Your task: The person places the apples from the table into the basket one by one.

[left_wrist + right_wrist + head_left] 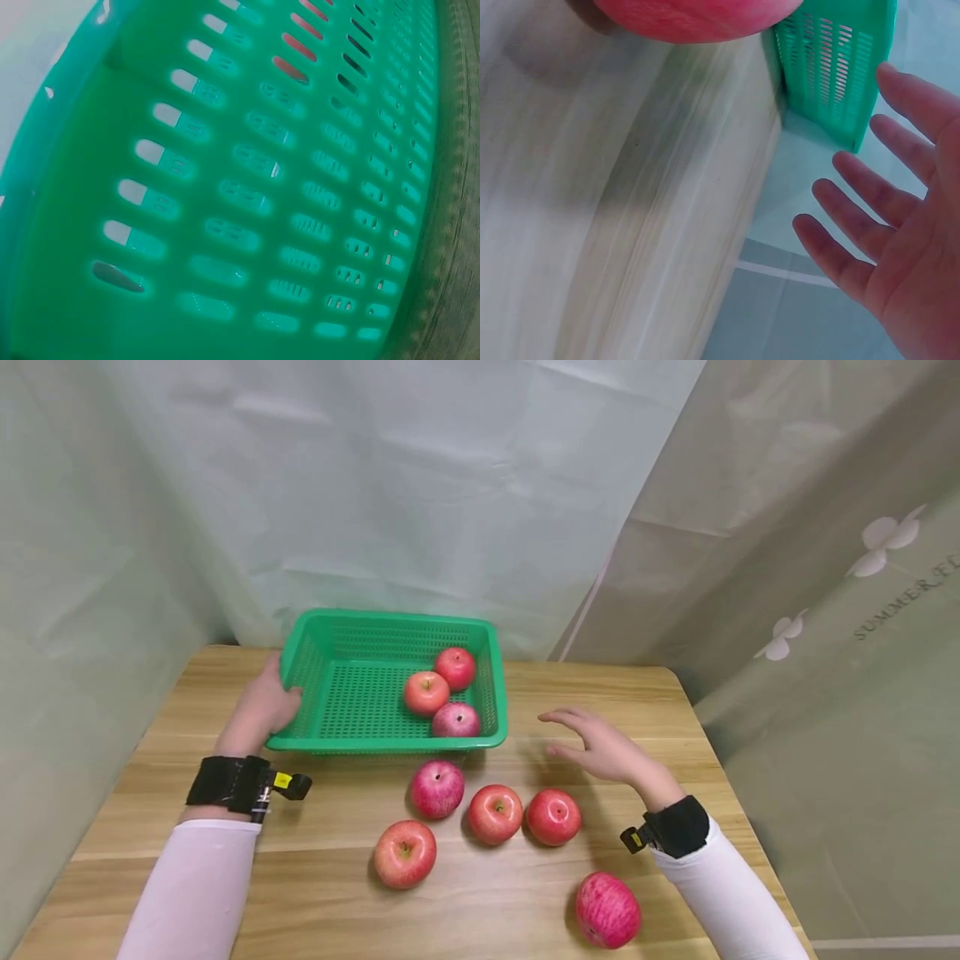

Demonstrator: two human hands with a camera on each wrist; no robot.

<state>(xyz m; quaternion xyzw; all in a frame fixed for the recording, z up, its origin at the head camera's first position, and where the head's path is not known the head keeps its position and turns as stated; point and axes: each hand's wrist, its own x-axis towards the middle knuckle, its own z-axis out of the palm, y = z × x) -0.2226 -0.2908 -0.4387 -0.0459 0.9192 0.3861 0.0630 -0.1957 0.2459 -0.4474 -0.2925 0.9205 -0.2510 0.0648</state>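
Observation:
A green plastic basket (386,745) is at the back of the table, with three red apples in its right half, one of them a paler red apple (427,693). My left hand (264,703) grips the basket's left rim, the thumb over the inside edge. Close up in the left wrist view is the slotted basket wall (225,172). To the right of the basket, my right hand (600,745) holds nothing, its fingers spread and relaxed. The right wrist view has the palm (930,262) with fingers extended near the basket's end and a red apple (697,19).
Several apples lie on the wooden table (315,877) in front of the basket, among them a dark pink apple (437,789) near its front wall. A streaked apple (607,910) lies by the right forearm. Pale curtains (420,485) hang behind and beside the table.

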